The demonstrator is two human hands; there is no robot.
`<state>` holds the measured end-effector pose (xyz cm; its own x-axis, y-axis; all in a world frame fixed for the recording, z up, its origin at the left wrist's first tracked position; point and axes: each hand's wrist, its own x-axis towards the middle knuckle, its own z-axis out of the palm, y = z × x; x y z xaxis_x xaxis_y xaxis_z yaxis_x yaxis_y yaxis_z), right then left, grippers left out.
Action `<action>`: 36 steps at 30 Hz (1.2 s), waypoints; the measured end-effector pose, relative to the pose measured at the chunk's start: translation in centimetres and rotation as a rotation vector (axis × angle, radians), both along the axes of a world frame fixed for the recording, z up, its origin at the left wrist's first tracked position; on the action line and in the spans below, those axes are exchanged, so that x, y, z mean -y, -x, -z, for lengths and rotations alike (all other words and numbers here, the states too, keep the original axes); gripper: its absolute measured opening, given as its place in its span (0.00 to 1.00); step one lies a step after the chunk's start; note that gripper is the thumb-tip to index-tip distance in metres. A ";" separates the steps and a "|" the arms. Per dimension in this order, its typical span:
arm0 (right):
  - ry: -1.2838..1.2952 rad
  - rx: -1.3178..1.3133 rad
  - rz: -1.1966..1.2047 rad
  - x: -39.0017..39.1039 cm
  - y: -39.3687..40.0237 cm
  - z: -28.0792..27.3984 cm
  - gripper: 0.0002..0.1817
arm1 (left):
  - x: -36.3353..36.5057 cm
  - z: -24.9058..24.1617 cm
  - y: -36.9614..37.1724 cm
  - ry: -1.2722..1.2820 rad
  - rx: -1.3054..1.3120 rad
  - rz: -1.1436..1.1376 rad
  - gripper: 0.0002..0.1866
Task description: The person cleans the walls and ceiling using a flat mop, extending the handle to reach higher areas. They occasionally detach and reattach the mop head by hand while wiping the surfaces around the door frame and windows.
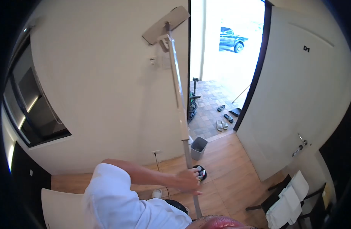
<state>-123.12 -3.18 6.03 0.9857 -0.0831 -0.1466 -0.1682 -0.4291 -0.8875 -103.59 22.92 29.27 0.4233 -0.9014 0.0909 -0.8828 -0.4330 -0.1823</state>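
My left hand (188,181) is closed around the lower pole of a long-handled flat mop (175,72). The mop rises from the bottom of the view, slightly tilted, with its wide, pale head (167,24) at the top, overlapping the wall. Its upper handle is white, while the lower pole is grey metal. The left arm, in a white short sleeve, reaches across from the left. Just beyond the fingers, a round black container (204,176) with small items in it stands on the floor. My right hand is out of view.
A grey bin (198,148) stands by the doorway. The white door (297,84) hangs open on the right, near a chair with white towels (288,204). Slippers (222,125) and a dustpan (235,112) lie outside. A cord (157,162) runs down from a wall socket.
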 end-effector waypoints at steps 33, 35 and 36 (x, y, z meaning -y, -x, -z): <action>-0.624 0.196 -0.605 -11.6 -19.9 -38.3 0.28 | -10.9 -40.2 -9.6 0.052 0.996 -0.326 0.21; -0.658 0.149 -0.611 -14.3 -22.0 -44.2 0.30 | -12.5 -45.3 -12.0 0.112 1.125 -0.353 0.21; -0.685 0.172 -0.552 -17.0 -23.0 -47.7 0.34 | -14.2 -48.3 -12.7 0.174 1.234 -0.375 0.20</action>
<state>-100.09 13.85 53.74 0.8723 0.4607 0.1639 0.0645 0.2240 -0.9725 -90.93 37.16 77.61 0.1987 -0.6844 0.7015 0.0053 -0.7150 -0.6991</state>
